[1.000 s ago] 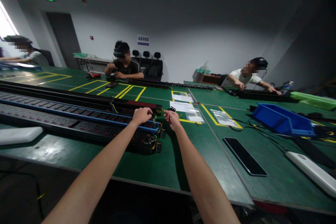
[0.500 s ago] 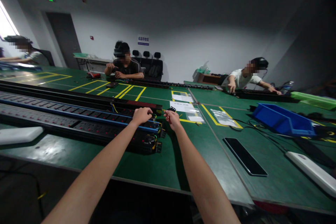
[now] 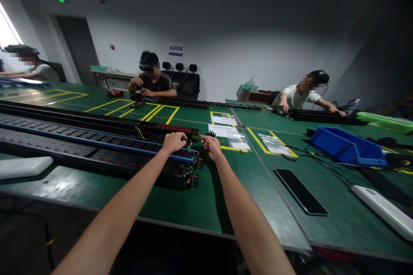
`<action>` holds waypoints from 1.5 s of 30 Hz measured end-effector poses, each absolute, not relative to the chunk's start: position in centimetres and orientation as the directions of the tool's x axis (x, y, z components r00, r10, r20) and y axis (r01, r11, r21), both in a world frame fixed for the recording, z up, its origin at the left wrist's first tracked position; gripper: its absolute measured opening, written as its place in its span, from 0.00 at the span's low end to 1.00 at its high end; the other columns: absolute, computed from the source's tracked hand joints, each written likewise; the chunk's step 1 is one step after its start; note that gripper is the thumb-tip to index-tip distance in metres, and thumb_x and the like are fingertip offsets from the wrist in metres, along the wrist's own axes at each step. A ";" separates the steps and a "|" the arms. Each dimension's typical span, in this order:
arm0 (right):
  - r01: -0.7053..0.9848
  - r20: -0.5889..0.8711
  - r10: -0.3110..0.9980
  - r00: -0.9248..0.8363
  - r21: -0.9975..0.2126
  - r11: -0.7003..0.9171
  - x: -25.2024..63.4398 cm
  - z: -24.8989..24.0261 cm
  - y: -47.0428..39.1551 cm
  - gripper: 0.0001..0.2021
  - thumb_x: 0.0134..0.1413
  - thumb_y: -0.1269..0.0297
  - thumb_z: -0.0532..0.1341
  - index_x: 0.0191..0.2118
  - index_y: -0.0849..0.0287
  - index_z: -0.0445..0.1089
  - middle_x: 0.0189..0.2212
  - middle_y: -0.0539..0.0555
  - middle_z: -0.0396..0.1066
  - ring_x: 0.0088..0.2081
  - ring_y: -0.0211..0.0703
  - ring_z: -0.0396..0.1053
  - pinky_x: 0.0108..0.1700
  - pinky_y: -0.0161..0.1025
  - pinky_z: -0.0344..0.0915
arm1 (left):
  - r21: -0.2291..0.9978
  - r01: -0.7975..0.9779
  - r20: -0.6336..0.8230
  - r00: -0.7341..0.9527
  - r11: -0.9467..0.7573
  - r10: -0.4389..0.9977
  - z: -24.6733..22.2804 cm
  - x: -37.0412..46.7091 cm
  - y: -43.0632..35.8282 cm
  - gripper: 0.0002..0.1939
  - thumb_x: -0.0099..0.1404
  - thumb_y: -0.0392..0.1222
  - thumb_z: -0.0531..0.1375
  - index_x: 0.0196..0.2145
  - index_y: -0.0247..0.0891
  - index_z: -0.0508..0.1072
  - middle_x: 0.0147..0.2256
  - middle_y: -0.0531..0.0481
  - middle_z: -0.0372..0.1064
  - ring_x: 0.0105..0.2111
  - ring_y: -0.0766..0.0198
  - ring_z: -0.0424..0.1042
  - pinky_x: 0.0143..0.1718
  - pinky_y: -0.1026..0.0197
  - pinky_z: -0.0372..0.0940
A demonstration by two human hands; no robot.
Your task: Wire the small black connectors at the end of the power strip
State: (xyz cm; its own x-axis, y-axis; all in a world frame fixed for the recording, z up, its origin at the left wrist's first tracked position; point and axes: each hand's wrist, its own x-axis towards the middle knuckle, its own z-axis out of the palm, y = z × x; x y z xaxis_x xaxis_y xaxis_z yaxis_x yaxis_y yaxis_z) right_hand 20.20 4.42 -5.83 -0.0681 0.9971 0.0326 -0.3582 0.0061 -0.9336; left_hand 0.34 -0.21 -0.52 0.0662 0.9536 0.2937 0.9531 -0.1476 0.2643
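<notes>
Long black power strips with blue edging lie side by side, coloured wires showing at their right ends. My left hand is closed over the end of the farther strip; its fingertips are partly hidden. Just right of that end, my right hand pinches a small black slotted end piece, mostly covered by the fingers. A small gap separates the two hands. Short loose wires stick out between them. Beyond my left hand lies another long dark strip.
To the right are a black phone, a white power bank, a blue bin and cables. Papers and a clear bag lie on the green table. Several co-workers sit around it, one opposite.
My hands and the strips hold nearly the same position. The view has shifted very slightly; the co-worker opposite has raised a hand a little.
</notes>
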 end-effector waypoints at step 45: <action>-0.362 0.030 0.997 -0.067 -0.932 0.004 20.2 -5.8 4.4 0.09 0.41 0.62 0.68 0.27 0.64 0.74 0.18 0.50 0.69 0.17 0.28 0.57 0.16 0.27 0.50 | 0.258 0.954 0.307 0.072 -0.155 0.949 -0.4 0.4 -0.4 0.14 0.60 0.44 0.58 0.41 0.49 0.80 0.43 0.53 0.80 0.47 0.53 0.76 0.51 0.55 0.63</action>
